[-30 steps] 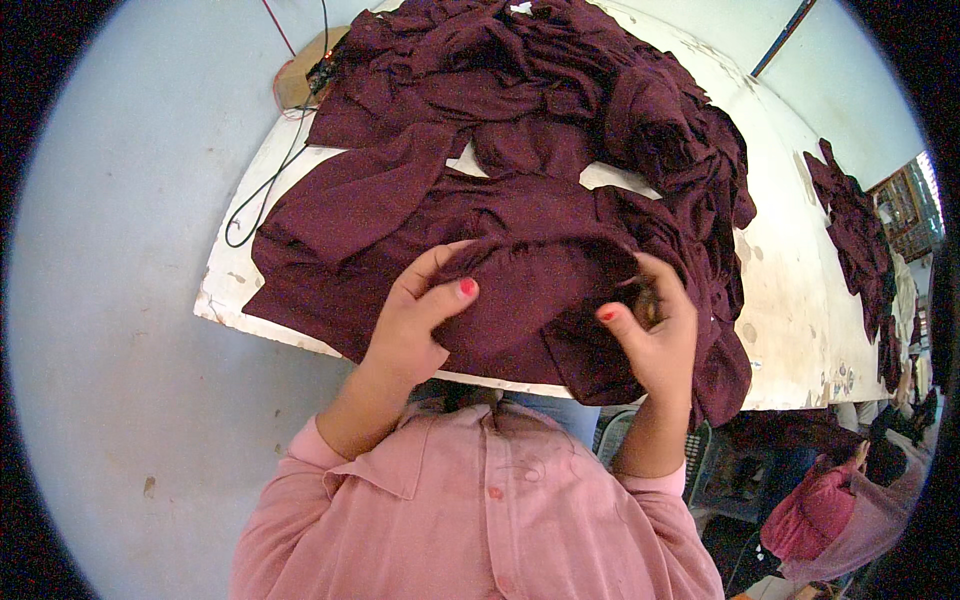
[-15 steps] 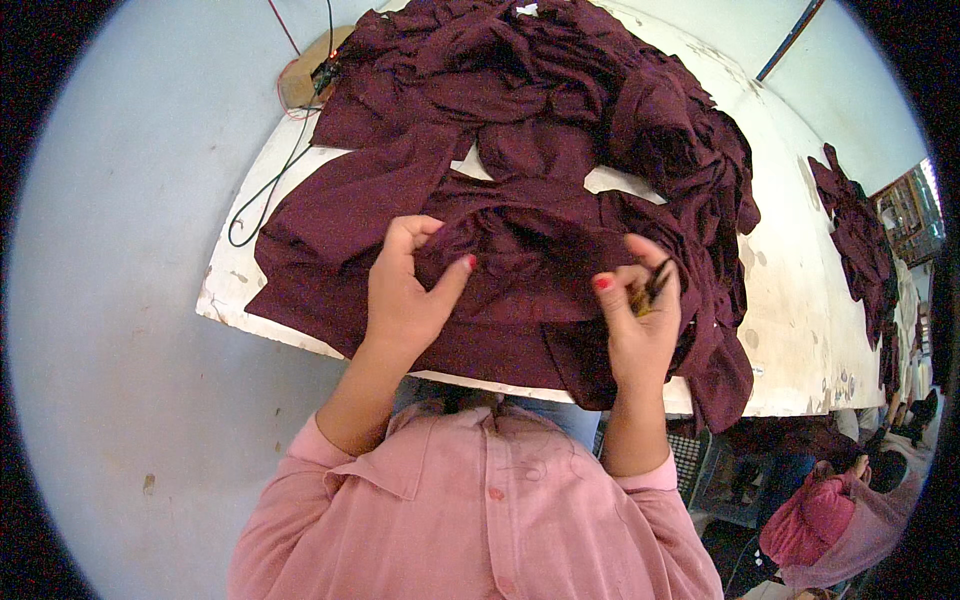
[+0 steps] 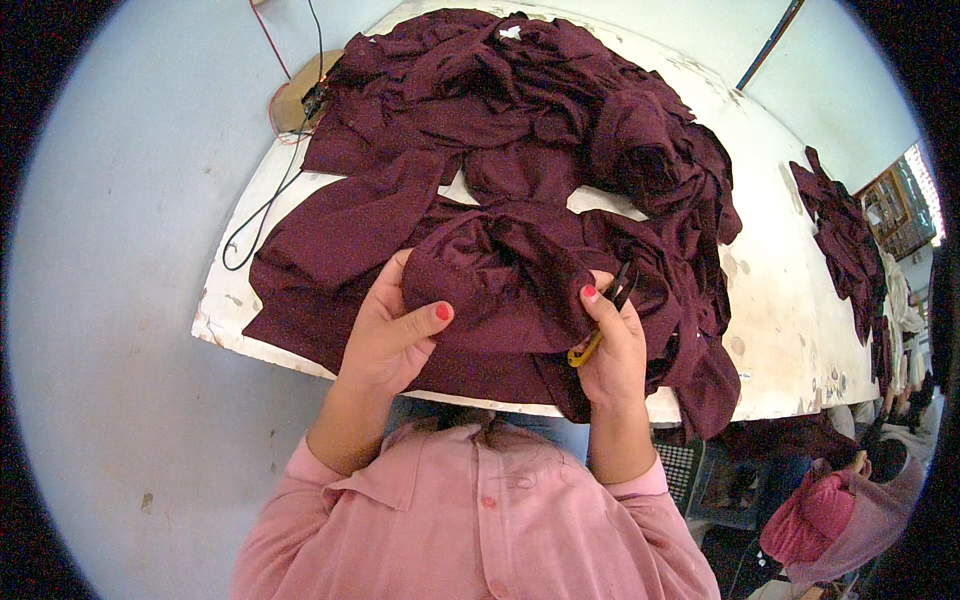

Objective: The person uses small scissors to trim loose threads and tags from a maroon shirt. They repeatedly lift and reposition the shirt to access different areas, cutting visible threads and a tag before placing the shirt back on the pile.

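— what have you got in your hands?

— my left hand is clenched on a fold of dark maroon knit fabric garment, thumb on top and fingers tucked under the cloth. my right hand pinches the other side of that same bunched piece, thumb pressed on the cloth.

— anything else in the right one?

— yes, a small pair of thread snips with a yellow handle and dark blades sits in my right palm, blades sticking up past my fingers, just beside the fabric i grip.

— where is the garment, then?

— stretched between my two hands, raised into a rounded hump, its lower edge hanging over the near rim of the white worn worktable. beyond my grip lies a big heap of the same maroon garments, touching the piece i hold.

— and off to the sides?

— left of my left hand a thin black cable trails over the table edge. far right of my right hand, a second pile of maroon cloth rests well apart.
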The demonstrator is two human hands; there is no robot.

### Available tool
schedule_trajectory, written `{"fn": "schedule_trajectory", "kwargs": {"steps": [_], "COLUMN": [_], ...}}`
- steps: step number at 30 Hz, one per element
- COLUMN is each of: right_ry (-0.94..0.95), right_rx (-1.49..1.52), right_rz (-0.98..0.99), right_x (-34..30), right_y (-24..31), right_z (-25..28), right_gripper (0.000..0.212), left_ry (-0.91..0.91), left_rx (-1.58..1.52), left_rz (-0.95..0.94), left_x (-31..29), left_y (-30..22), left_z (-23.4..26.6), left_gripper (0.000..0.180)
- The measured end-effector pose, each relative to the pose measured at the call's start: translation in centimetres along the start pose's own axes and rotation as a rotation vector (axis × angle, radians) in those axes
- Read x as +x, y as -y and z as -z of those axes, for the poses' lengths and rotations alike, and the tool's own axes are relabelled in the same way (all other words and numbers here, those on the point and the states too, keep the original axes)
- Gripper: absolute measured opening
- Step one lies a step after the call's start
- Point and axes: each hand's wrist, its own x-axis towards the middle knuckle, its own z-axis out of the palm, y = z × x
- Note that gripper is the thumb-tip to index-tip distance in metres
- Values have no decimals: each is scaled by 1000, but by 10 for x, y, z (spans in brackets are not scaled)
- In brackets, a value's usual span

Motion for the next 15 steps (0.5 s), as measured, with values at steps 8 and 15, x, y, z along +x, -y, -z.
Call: {"fn": "schedule_trajectory", "kwargs": {"steps": [8, 15], "right_ry": [292, 456], "right_rx": [-1154, -1317], "right_rz": [1010, 1375], "right_x": [2, -3], "right_y": [-4, 6], "right_z": [-4, -18], "right_gripper": [19, 28], "left_ry": [-201, -21], "left_rx": [58, 1099], "left_rz": [-234, -692], "left_x": [2, 4], "left_y": [11, 8], "left_z": [-3, -10], "left_gripper": [28, 15]}}
